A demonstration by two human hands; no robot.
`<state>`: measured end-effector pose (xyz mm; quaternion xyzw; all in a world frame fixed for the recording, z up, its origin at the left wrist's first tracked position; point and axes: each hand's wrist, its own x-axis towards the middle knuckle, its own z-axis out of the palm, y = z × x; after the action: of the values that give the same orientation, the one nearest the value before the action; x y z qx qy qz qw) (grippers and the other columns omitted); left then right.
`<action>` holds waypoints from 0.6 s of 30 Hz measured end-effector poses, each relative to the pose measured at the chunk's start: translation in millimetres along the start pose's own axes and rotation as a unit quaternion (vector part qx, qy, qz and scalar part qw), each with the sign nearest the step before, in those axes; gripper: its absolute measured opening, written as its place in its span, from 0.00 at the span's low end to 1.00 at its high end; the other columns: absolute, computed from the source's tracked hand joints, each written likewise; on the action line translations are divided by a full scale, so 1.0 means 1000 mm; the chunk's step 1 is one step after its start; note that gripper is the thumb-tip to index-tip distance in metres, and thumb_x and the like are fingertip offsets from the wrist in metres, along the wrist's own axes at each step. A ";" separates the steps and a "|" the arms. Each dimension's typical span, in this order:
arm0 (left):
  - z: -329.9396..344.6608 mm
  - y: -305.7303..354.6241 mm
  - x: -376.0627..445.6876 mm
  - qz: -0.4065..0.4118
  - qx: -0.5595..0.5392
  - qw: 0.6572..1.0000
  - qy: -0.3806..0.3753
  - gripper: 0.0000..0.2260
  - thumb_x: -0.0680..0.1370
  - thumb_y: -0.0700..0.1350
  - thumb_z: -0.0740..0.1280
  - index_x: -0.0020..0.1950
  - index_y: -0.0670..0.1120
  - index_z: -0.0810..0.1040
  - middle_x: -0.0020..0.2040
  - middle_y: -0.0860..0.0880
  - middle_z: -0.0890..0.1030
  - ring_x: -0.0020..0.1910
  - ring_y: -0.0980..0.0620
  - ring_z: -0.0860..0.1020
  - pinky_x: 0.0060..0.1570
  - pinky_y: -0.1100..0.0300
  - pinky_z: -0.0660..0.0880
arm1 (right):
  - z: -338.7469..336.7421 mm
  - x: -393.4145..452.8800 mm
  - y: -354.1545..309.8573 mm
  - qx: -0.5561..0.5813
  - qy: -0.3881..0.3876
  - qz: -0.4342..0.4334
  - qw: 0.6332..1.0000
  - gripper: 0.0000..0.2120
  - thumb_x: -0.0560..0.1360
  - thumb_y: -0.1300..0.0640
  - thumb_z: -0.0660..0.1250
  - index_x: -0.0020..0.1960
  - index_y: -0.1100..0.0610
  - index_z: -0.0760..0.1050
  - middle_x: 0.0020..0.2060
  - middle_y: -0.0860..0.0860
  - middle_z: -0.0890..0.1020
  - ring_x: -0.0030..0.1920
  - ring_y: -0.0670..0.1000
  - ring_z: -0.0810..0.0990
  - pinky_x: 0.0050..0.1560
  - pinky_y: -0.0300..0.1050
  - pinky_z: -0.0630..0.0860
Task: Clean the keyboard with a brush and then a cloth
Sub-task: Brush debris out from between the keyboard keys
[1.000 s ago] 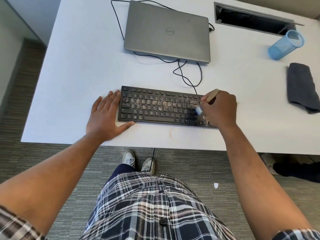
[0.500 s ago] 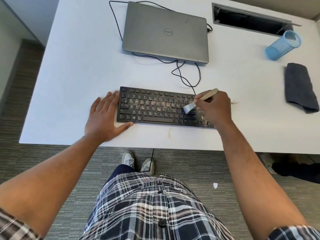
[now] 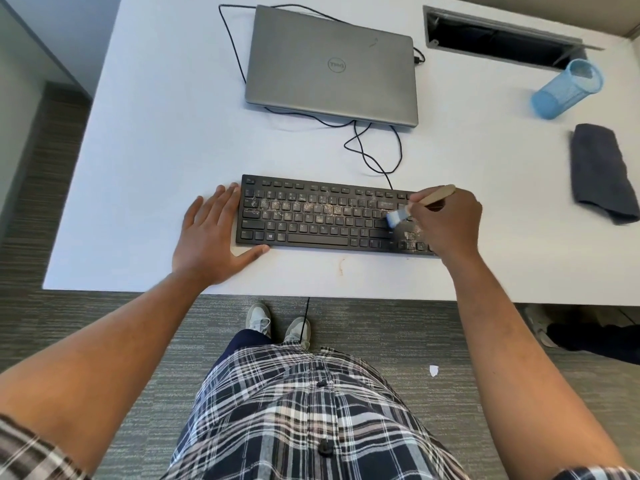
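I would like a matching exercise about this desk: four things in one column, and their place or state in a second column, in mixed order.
Things:
1. brush
2. cloth
3. laptop
4. blue mesh cup

Places or states:
A. closed, behind the keyboard
B. lying on its side near the desk's far right corner
C. held in the right hand, bristles on the keys
D. lying untouched at the right edge of the desk

Pairs: 1-C, 2-D, 3-A, 4-B
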<state>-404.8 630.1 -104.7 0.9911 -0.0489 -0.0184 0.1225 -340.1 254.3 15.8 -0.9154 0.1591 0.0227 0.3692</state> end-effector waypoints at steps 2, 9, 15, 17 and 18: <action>-0.001 0.001 0.001 -0.001 0.000 1.000 -0.003 0.52 0.75 0.79 0.56 0.87 0.46 0.49 0.86 0.49 0.56 0.86 0.50 0.51 0.84 0.46 0.47 | 0.003 -0.004 0.000 -0.001 -0.026 -0.002 1.000 0.08 0.73 0.62 0.74 0.41 0.49 0.85 0.38 0.44 0.87 0.40 0.48 0.86 0.47 0.51 0.84; -0.001 0.001 0.000 0.001 0.002 1.000 -0.004 0.51 0.75 0.79 0.56 0.87 0.46 0.48 0.86 0.49 0.56 0.86 0.50 0.51 0.84 0.46 0.47 | 0.002 -0.001 0.001 -0.032 -0.007 -0.010 0.999 0.07 0.73 0.60 0.74 0.41 0.49 0.85 0.39 0.42 0.86 0.43 0.46 0.85 0.49 0.48 0.83; -0.001 0.001 0.000 -0.001 0.002 1.000 -0.001 0.52 0.75 0.78 0.56 0.87 0.46 0.49 0.86 0.48 0.56 0.86 0.50 0.51 0.84 0.46 0.47 | 0.001 -0.004 0.004 -0.081 0.040 -0.041 0.995 0.07 0.74 0.59 0.72 0.42 0.48 0.85 0.39 0.43 0.86 0.42 0.45 0.83 0.48 0.41 0.79; -0.002 0.002 0.000 0.000 0.002 1.000 -0.003 0.52 0.75 0.78 0.56 0.87 0.46 0.49 0.86 0.48 0.56 0.86 0.50 0.51 0.84 0.46 0.47 | 0.001 -0.011 0.004 -0.093 0.001 -0.058 0.994 0.08 0.75 0.60 0.72 0.43 0.47 0.85 0.39 0.43 0.85 0.40 0.42 0.81 0.42 0.34 0.74; -0.002 0.002 0.000 0.000 0.002 1.000 -0.004 0.52 0.75 0.78 0.56 0.87 0.46 0.49 0.86 0.48 0.57 0.86 0.50 0.51 0.84 0.46 0.47 | 0.000 -0.016 0.005 -0.115 -0.027 -0.064 0.991 0.09 0.75 0.61 0.71 0.43 0.47 0.85 0.39 0.42 0.84 0.39 0.42 0.81 0.40 0.34 0.72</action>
<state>-404.6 628.6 -102.5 0.9912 -0.0498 -0.0218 0.1208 -356.5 255.1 14.8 -0.9590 0.0866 0.0420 0.2667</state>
